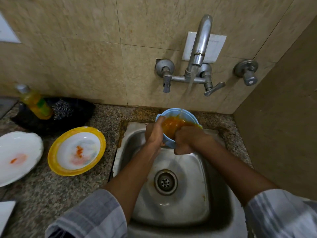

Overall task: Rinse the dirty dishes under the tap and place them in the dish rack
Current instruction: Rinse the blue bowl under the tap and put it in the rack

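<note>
The left hand (154, 133) is gripping the rim of the blue bowl (178, 115), fingers closed around its near-left edge. The right hand (187, 140) is curled shut against the bowl's near side — what it grips is hidden. The bowl is sitting over the back of the sink (171, 212), catching water from the tap (200, 47) and filling with orange liquid. Risk: overfilling or tilting — orange water spilling onto the counter (85, 186). Two plates (76, 151) are waiting there, unrinsed.

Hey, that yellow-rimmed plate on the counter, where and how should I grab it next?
Take the yellow-rimmed plate by its wide yellow rim on the sink-facing edge, coming from the right. It lies flat and face up, so slide fingers under the rim, thumb on top, clear of the orange smear in the middle.
</note>
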